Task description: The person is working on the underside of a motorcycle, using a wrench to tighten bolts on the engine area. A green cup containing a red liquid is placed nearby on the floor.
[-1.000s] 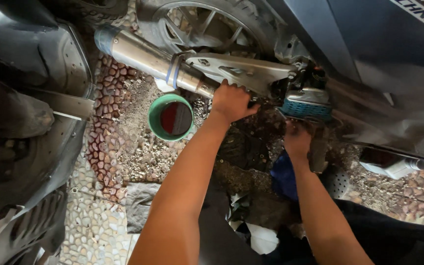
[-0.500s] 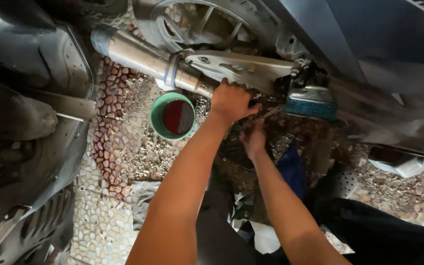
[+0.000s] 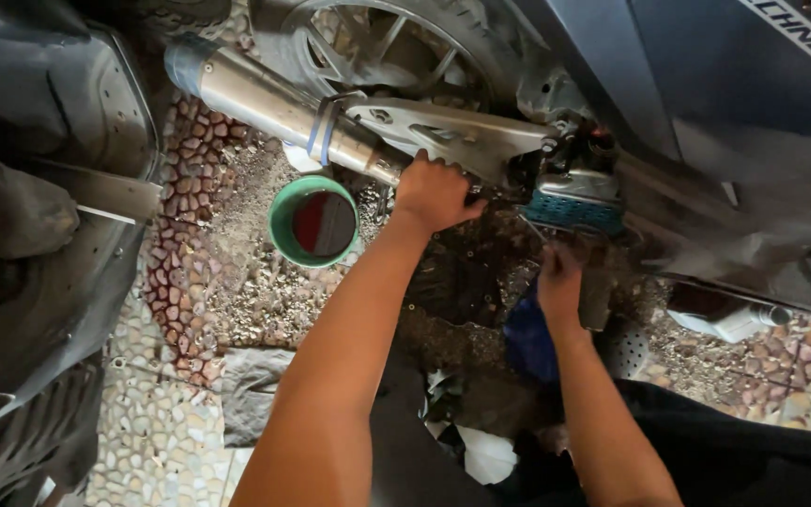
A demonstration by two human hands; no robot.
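My left hand (image 3: 434,192) is closed on a dark part where the silver exhaust pipe (image 3: 274,103) meets the silver swingarm (image 3: 452,131) of a motorbike. My right hand (image 3: 558,280) is lower and to the right, just under a teal footrest (image 3: 573,208). Its fingers are curled around a thin metal tool (image 3: 529,228) that points up towards the engine. A green tub (image 3: 314,222) of dark red liquid stands on the pebbled ground to the left of my left hand. What my left palm covers is hidden.
The rear wheel (image 3: 387,47) is at the top and blue bodywork (image 3: 706,84) at the upper right. Another bike's black panel (image 3: 39,244) fills the left. A grey rag (image 3: 251,390), a blue cloth (image 3: 527,343) and a white bottle (image 3: 729,319) lie on the ground.
My right hand dropped left towards the dark oily ground, then rose back under the teal footrest. My left hand kept its grip in the same place.
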